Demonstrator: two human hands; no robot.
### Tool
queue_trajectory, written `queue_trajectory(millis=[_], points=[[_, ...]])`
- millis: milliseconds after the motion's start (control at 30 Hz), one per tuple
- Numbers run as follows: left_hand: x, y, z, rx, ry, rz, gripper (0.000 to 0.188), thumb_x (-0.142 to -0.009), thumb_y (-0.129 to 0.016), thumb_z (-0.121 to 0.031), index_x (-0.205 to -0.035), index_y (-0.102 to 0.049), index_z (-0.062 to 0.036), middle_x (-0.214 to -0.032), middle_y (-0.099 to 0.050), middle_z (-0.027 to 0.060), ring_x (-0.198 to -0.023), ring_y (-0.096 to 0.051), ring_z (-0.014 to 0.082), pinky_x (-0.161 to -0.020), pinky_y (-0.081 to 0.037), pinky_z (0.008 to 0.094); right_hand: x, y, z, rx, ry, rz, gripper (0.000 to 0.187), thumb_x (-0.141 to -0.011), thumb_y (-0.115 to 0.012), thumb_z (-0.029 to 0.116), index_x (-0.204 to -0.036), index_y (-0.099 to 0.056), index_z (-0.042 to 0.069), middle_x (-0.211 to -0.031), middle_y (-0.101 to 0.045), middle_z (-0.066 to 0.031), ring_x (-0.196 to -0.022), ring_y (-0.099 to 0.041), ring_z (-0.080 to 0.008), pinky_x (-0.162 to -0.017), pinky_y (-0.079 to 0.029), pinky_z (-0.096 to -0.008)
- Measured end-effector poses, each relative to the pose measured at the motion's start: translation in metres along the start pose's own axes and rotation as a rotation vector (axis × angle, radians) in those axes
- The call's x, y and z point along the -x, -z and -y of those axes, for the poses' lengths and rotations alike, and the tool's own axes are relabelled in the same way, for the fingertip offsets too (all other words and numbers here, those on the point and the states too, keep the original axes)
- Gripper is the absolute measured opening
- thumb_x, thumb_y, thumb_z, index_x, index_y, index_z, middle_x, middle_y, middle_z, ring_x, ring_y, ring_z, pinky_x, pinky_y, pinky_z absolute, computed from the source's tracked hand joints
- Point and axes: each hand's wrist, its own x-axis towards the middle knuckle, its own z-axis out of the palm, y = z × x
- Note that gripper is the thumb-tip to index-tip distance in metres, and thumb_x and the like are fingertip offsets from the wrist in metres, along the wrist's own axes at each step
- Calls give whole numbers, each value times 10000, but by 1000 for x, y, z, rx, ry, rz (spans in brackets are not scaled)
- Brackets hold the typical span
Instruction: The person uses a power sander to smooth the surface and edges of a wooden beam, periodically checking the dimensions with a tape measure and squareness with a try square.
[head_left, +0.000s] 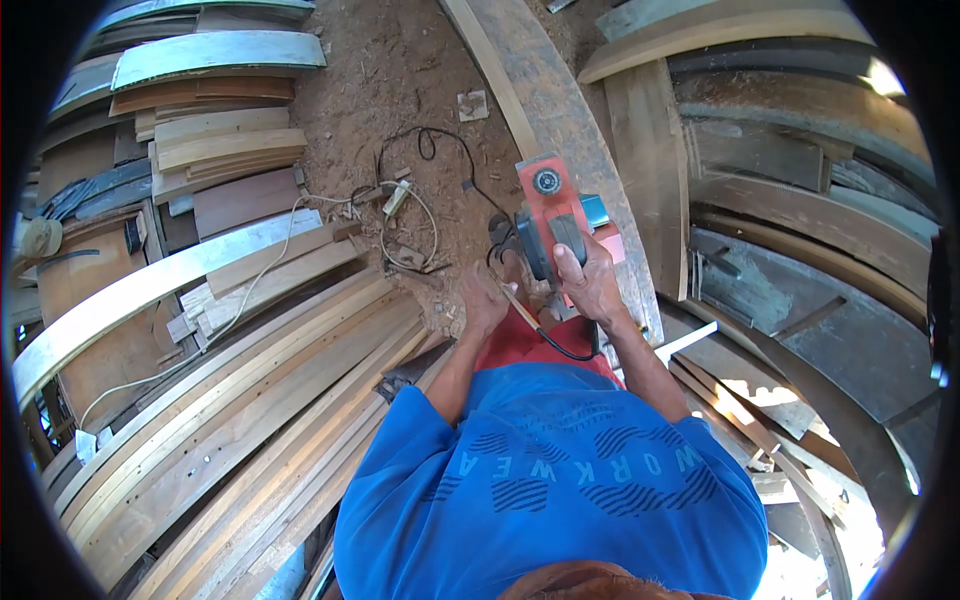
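Note:
My right hand [590, 280] is wrapped round the dark handle of a red electric hand planer [549, 196], its thumb lying on top. The planer rests over the near end of a long narrow wood strip [498, 82], which lies along a worn workbench plank [560, 90]. Left of the planer, my left hand [486, 298] is closed round the black power cord [553, 343]. From there the cord loops below the planer toward my right wrist. The tips of the left fingers are partly hidden.
Stacked boards [230, 420] fill the left side, with curved pale planks [220, 50] farther back. Large wooden panels [810, 290] stand on the right. On the dirt floor [370, 60], a white extension cord [397, 197] and black cable lie in loops among wood shavings.

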Motion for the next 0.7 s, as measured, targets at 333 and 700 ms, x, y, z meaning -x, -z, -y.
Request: queue_trajectory(millis=[333,700], points=[[-53,-46,-12,966,270,447,357,-946,-647,-22,-1280,-523,0,-1078,-669,120,-966,-672,164,-834,-551,319,-147,-34,61,39,70,-41,493,-1007,-540,498,-822,-542,41,-633,-517,-6,-513,-517,-95,-459,-429,-293],[-106,-17,-92,632,219,629,859,-869,-737,-439,-1454,-325,36,-1103,-679,305,-1037,-684,434,-929,-541,462,-317,-52,122,46,-8,-25,561,-974,-553,548,-728,-605,47,-606,-576,-17,-509,-562,-118,-470,-442,-306]])
